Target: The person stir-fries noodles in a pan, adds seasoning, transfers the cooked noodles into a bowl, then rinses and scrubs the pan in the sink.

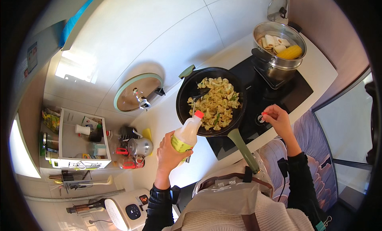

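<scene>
My left hand is wrapped round a pale plastic bottle with a green-yellow label and a red top. The bottle leans over the near left rim of a black frying pan. Chopped cauliflower with bits of green fills the pan. A black spatula rests in it, its handle partly hidden behind the bottle. To the right of the pan, my right hand pinches a small red cap above the cooktop's front edge. The pan's green handle points toward me.
On the black cooktop, a steel steamer pot holds corn and pale rolls. A glass lid leans on the wall. Further left are a kettle, a white shelf box and a white cooker.
</scene>
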Available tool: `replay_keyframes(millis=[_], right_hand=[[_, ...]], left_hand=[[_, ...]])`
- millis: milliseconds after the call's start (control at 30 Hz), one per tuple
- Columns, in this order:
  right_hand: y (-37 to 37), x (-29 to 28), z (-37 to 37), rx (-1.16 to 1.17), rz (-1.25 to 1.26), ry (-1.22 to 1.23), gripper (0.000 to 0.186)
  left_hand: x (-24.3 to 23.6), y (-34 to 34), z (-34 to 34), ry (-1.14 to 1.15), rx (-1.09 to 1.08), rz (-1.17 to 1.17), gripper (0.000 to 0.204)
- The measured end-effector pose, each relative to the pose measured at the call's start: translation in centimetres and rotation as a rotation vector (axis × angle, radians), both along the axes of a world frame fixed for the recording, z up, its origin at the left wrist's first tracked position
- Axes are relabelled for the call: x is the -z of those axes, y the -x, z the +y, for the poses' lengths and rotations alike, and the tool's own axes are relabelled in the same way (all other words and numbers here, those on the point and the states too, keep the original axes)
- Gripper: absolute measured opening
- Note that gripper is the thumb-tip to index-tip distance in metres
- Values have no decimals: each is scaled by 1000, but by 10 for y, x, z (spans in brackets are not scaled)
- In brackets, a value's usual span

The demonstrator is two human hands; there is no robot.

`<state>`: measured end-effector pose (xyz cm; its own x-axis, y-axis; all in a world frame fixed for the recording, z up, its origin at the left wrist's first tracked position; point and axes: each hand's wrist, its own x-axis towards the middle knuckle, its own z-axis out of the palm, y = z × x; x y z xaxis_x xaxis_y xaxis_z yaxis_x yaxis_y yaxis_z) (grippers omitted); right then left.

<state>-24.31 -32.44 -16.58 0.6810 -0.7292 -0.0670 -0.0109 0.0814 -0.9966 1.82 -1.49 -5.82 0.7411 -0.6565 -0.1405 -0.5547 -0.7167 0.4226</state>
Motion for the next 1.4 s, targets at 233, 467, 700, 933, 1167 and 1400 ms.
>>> replay_keyframes(millis=[233, 467, 700, 933, 1167, 1400], right_hand=[[21, 12, 7, 37, -66, -82, 11], [6, -5, 18, -30, -58, -68, 12], [-11, -17, 37, -114, -59, -27, 12], [-91, -52, 52, -246, -133, 113, 13], [-199, -92, 94, -532, -144, 203, 13], [-253, -113, 169, -760, -102, 148, 15]], left_hand=[[-6, -6, -63, -59, 65, -204, 89], [-14, -33, -107, 2, -53, -467, 85], [-29, -30, -60, -61, -85, -538, 83], [1, -13, -5, 353, -28, 34, 90], [21, -15, 45, 783, -67, 570, 100], [15, -43, 130, 836, -77, 571, 106]])
